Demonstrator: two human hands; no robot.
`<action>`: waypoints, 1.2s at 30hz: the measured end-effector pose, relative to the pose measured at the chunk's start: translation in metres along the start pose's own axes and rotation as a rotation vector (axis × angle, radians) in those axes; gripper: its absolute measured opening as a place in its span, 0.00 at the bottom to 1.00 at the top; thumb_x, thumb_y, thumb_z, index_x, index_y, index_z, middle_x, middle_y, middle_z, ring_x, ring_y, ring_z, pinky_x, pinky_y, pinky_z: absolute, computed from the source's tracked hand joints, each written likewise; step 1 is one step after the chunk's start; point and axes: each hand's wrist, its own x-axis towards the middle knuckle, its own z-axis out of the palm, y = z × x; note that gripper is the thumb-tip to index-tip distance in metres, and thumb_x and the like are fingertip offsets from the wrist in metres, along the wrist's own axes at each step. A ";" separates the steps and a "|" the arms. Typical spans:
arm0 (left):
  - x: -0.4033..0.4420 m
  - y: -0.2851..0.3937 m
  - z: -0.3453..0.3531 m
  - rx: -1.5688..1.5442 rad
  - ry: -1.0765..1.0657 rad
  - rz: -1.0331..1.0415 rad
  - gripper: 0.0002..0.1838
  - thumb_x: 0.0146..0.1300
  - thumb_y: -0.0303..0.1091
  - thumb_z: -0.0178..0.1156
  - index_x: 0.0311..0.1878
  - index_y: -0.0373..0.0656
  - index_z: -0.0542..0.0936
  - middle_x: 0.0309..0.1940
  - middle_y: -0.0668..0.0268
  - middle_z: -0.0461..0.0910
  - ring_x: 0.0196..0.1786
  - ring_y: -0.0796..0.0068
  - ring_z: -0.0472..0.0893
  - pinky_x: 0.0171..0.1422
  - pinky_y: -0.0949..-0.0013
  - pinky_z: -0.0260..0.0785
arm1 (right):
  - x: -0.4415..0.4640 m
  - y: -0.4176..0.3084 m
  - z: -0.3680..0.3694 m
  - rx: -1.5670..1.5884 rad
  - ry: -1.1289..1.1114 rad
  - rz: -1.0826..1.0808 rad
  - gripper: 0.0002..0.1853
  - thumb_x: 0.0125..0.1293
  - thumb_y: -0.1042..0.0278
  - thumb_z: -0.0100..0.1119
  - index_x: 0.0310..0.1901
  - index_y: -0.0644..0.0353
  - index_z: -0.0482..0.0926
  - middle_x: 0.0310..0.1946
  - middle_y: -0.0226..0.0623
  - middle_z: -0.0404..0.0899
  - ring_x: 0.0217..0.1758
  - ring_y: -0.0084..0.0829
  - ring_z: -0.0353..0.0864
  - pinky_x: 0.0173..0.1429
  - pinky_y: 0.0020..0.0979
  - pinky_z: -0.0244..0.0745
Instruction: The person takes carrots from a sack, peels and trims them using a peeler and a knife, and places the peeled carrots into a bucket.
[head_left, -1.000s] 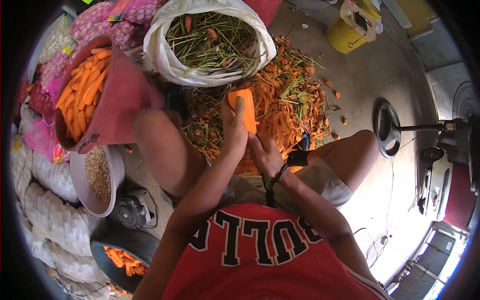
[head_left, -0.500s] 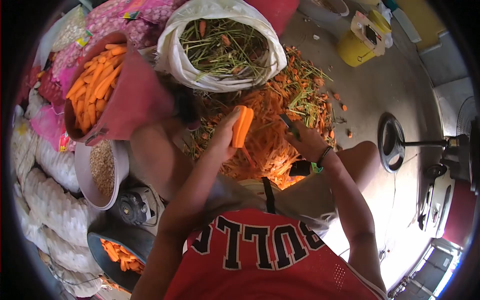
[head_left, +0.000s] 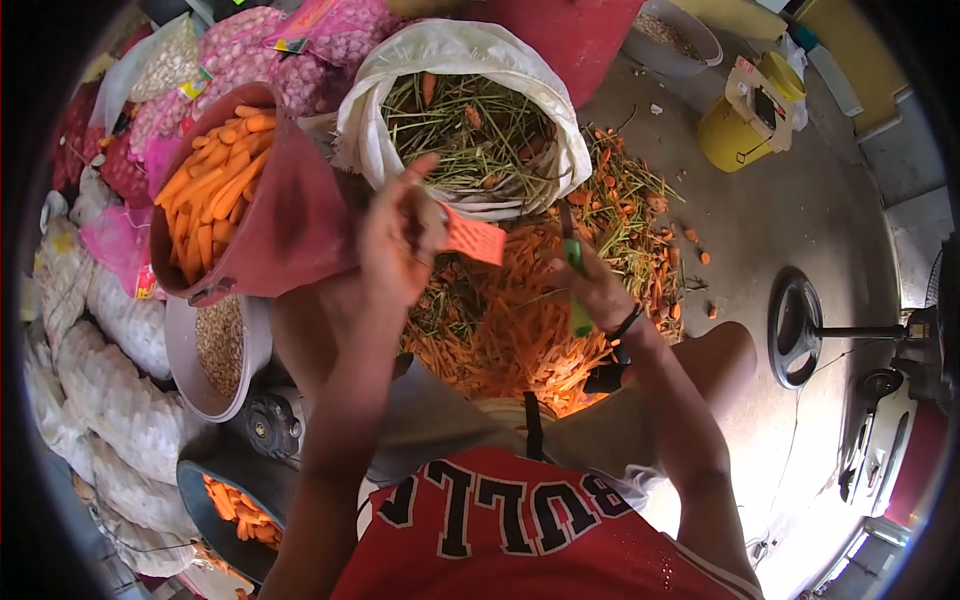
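My left hand (head_left: 400,235), slightly blurred, is near the rim of the red tub (head_left: 300,215) full of peeled carrots (head_left: 215,190). Its fingers are curled, with one pointing up, and a flat orange-red slotted piece (head_left: 474,236) sticks out to its right. My right hand (head_left: 600,292) grips a knife (head_left: 573,255) with a green handle, its dark blade pointing up. Below and between my hands lies a heap of orange peelings (head_left: 530,345). Just beyond them stands an open white sack (head_left: 365,110) of green stalks and carrot scraps.
Left are a basin (head_left: 258,345) of pale pieces, a dark tub (head_left: 200,490) with carrots, and stacked white sacks (head_left: 120,385). Pink net bags (head_left: 235,50) lie at the upper left. A yellow bucket (head_left: 728,135) and a round black-rimmed stand (head_left: 795,325) are on the right.
My left hand has moved up and left towards the red tub, and the thick orange carrot piece no longer shows in it. The knife in my right hand now points upward. The view has shifted.
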 end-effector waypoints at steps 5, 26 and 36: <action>0.015 -0.057 0.025 -0.173 -0.144 -0.210 0.25 0.75 0.47 0.46 0.61 0.35 0.73 0.24 0.72 0.69 0.28 0.79 0.67 0.35 0.74 0.62 | 0.006 -0.007 -0.008 0.358 0.044 0.090 0.21 0.71 0.65 0.58 0.62 0.61 0.69 0.35 0.29 0.78 0.27 0.20 0.76 0.27 0.21 0.67; 0.235 -0.074 -0.173 2.005 -0.306 -0.377 0.17 0.60 0.38 0.60 0.47 0.34 0.79 0.39 0.46 0.82 0.42 0.49 0.83 0.51 0.54 0.74 | 0.077 0.032 -0.047 -0.766 -0.084 -0.206 0.15 0.61 0.78 0.56 0.50 0.63 0.74 0.36 0.53 0.77 0.39 0.56 0.78 0.40 0.47 0.74; 0.300 0.032 -0.223 1.942 0.247 -0.449 0.32 0.54 0.32 0.59 0.66 0.45 0.70 0.51 0.48 0.80 0.52 0.53 0.82 0.47 0.55 0.78 | 0.060 0.017 -0.034 -0.839 -0.098 -0.096 0.13 0.62 0.75 0.57 0.49 0.60 0.75 0.35 0.50 0.78 0.39 0.54 0.79 0.40 0.47 0.75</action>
